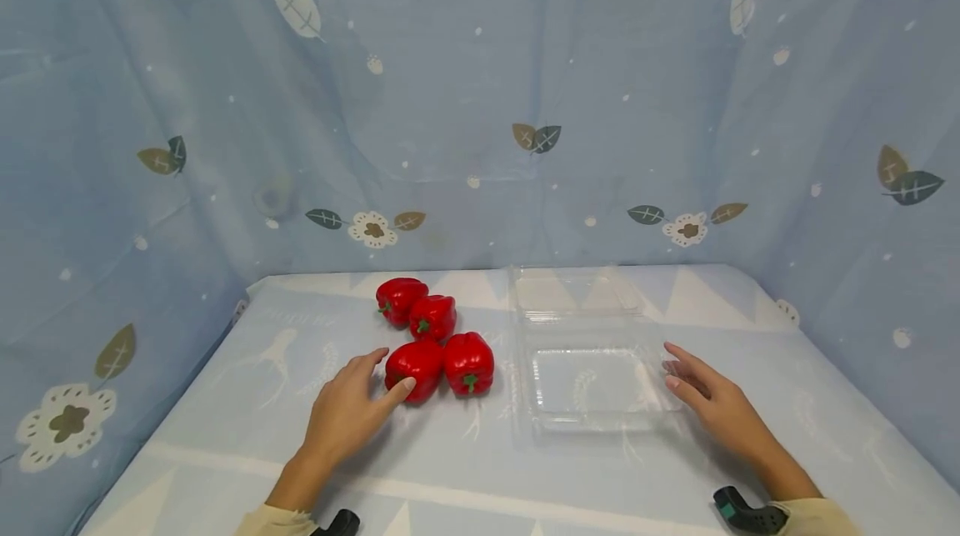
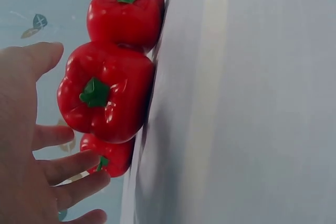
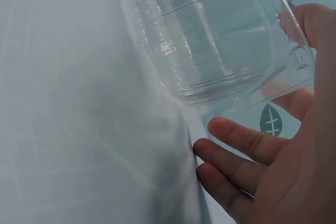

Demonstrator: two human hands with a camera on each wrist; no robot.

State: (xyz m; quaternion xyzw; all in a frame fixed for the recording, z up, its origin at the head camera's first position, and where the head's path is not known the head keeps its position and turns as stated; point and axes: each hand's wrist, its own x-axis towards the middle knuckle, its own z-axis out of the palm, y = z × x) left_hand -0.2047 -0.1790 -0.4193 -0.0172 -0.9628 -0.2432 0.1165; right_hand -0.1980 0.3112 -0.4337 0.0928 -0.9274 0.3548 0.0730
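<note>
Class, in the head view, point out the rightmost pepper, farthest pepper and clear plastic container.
Rightmost pepper (image 1: pixel 468 358): head view, body above stem.
Farthest pepper (image 1: pixel 402 298): head view, middle of body.
Clear plastic container (image 1: pixel 588 383): head view, nearer half's floor.

1. No words, brands or numbers can be read in any view.
2. Tablecloth (image 1: pixel 187 411): faint pale marks (image 1: pixel 302 317) near its far left part look like a line of lettering, too washed out to make out.
3. Clear plastic container (image 1: pixel 581 419): glare and ridges cross it; no legible marking.
4. Dark wrist device (image 1: pixel 752 517) by the right sleeve: a small green patch (image 1: pixel 726 510), too small to tell whether it bears a sign.
</note>
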